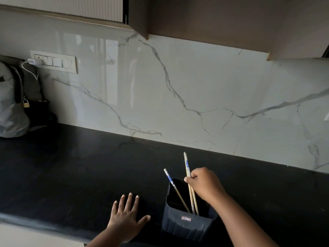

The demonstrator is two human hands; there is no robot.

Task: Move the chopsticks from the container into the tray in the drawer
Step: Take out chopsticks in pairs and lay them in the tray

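A dark square container [188,223] stands on the black counter near its front edge. Pale wooden chopsticks with blue-and-white painted tops stick out of it. My right hand [206,184] grips two of them [187,168] just above the container's rim, their lower ends still inside. A third chopstick [173,186] leans to the left in the container, untouched. My left hand [126,216] lies flat on the counter, fingers spread, left of the container. No drawer or tray is in view.
The black counter [80,166] runs back to a white marble wall. A grey backpack [14,104] with a padlock sits at the far left under a switch panel [55,61] with a plugged-in charger. Brown upper cabinets [213,20] hang overhead.
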